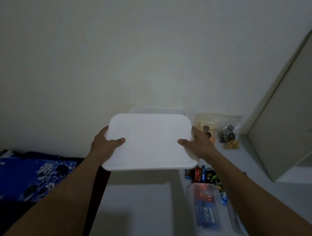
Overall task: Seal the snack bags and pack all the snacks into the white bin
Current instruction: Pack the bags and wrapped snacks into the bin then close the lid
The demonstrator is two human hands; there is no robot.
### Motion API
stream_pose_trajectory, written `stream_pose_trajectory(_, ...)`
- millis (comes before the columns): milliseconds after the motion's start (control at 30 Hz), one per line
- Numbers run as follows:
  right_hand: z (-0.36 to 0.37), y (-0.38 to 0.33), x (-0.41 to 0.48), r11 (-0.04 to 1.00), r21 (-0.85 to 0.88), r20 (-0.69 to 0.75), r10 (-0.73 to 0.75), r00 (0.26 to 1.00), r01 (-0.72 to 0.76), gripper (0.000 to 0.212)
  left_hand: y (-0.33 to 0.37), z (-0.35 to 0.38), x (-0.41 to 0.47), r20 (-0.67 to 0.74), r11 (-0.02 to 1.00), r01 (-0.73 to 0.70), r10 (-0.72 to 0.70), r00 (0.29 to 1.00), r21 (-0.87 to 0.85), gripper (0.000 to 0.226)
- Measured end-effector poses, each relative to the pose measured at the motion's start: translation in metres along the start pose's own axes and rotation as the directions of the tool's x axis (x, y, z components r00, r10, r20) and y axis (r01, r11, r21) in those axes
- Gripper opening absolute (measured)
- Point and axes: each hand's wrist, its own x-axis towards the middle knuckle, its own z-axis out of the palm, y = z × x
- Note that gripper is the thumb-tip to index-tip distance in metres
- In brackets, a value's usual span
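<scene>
I hold a flat white lid (149,142) in both hands above the table. My left hand (105,144) grips its left edge and my right hand (198,144) grips its right edge. Behind the lid the rim of the white bin (158,110) shows against the wall; its inside is hidden. Clear zip bags of snacks (223,130) lie to the right of the bin. Nearer me, wrapped candies (200,175) lie beside a clear bag holding a blue and red packet (208,209).
The pale table (139,210) runs from the wall toward me. A beige cabinet (288,119) rises at the right. A blue floral fabric (27,175) lies at the left, past the table's edge.
</scene>
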Motion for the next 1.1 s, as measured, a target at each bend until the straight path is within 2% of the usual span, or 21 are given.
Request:
stream_pose_trajectory(100,0.014,0.008,-0.017,0.999,0.041,0.009,0.013,1.0,-0.013,0.045,-0.019,-0.006,-0.013,0.039,1.0,0.004,-0.004,0.999,-0.01,0.059)
stream_pose_trajectory(200,0.036,0.023,-0.039,0.995,0.08,0.017,0.05,0.999,-0.051,0.047,-0.047,-0.015,-0.023,0.084,1.0,0.022,-0.022,0.996,0.005,0.053)
stream_pose_trajectory(400,0.081,0.055,-0.072,0.985,0.096,-0.017,0.143,0.99,-0.141,0.047,-0.101,-0.024,-0.032,0.114,0.997,0.074,-0.076,0.991,0.02,0.057)
stream_pose_trajectory(600,0.121,0.092,-0.085,0.953,0.012,-0.021,0.303,0.953,-0.303,0.082,-0.152,-0.021,-0.026,0.149,0.977,0.153,-0.175,0.973,0.148,0.072)
stream_pose_trajectory(667,0.131,0.103,-0.082,0.938,-0.053,-0.04,0.341,0.939,-0.343,0.084,-0.165,-0.013,-0.025,0.128,0.965,0.182,-0.208,0.97,0.188,0.08)
stream_pose_trajectory(733,0.14,0.114,-0.077,0.922,-0.082,-0.047,0.375,0.926,-0.377,0.075,-0.181,-0.007,-0.022,0.121,0.956,0.202,-0.231,0.965,0.213,0.078)
stream_pose_trajectory(900,0.164,0.14,-0.066,0.876,-0.163,-0.065,0.45,0.891,-0.454,0.085,-0.212,0.007,-0.011,0.124,0.924,0.208,-0.259,0.958,0.321,0.065)
stream_pose_trajectory(1100,0.174,0.157,-0.064,0.823,-0.273,-0.108,0.488,0.866,-0.498,0.085,-0.257,0.021,0.015,0.075,0.799,0.208,-0.301,0.951,0.564,0.099)
